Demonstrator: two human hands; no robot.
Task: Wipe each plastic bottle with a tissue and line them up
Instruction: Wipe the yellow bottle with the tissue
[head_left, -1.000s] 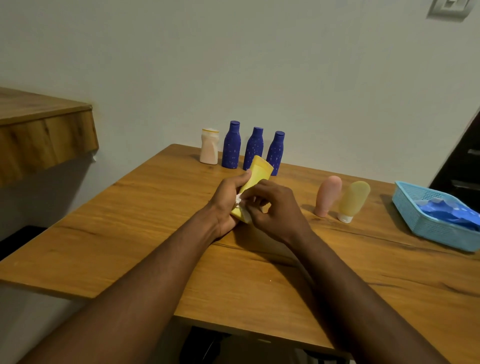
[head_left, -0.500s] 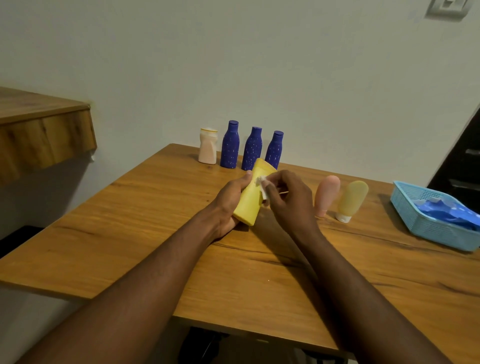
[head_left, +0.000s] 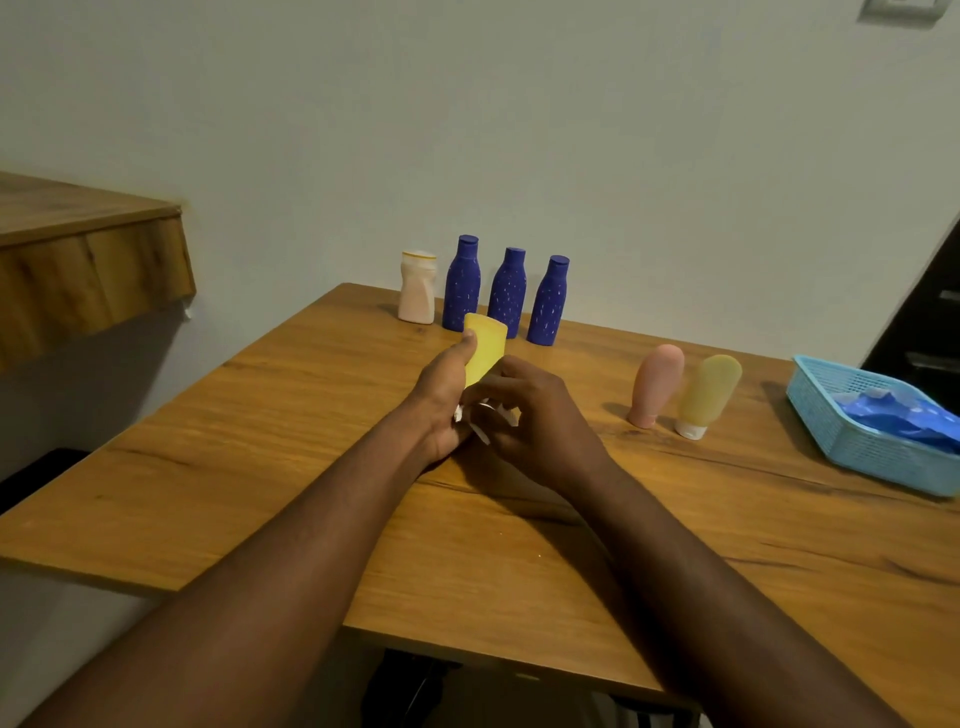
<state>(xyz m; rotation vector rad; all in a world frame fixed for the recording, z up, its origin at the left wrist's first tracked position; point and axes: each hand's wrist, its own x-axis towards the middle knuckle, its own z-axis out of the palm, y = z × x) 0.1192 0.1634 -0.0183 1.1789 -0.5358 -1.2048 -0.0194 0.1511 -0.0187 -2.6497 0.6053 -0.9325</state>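
Tabletop (head_left: 260, 441): wood with bold grain, smooth, soft sheen.
Yellow bottle (head_left: 485, 348), held in my left hand (head_left: 441, 400): smooth matt plastic.
Tissue (head_left: 480, 431), pinched in my right hand (head_left: 530, 415): thin white paper, crumpled.
Blue bottles (head_left: 461, 286): matt plastic with pale flecks.
Pink tube (head_left: 655, 384): matt plastic that looks soft.
Basket (head_left: 852, 447): pale blue plastic mesh.
Blue sheet (head_left: 893, 415) in it: glossy, crinkled film.

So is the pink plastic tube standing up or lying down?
Standing up: the pink plastic tube rests on its narrow end on the wooden table.
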